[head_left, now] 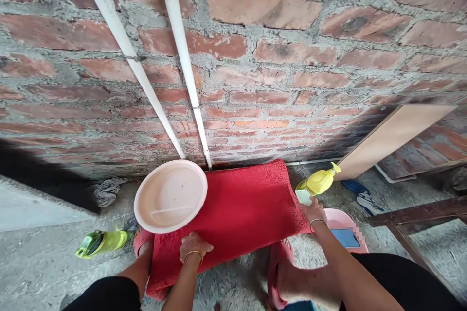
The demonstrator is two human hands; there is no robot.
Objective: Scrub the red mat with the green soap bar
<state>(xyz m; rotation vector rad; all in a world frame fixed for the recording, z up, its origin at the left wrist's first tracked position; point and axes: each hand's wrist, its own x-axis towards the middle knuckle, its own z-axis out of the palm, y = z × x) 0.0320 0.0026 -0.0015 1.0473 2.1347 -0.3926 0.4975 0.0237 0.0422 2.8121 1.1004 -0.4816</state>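
Note:
A thick red mat lies spread over a low surface between my feet, its near left part hanging down. My left hand is closed, knuckles up, on the mat's near left part, its curled fingers against the cloth. Beside the mat's right edge, my right hand is closed on a pale whitish-green block, its exact kind unclear. Right behind that block is a yellow pump bottle, tilted in view. A shallow pale pink basin rests on the mat's far left corner, with what looks like a little water.
Two white pipes run down the brick wall. A green bottle lies at left, near a grey rag. At right are a pink tub with a phone on it, slippers, a leaning board and a wooden frame.

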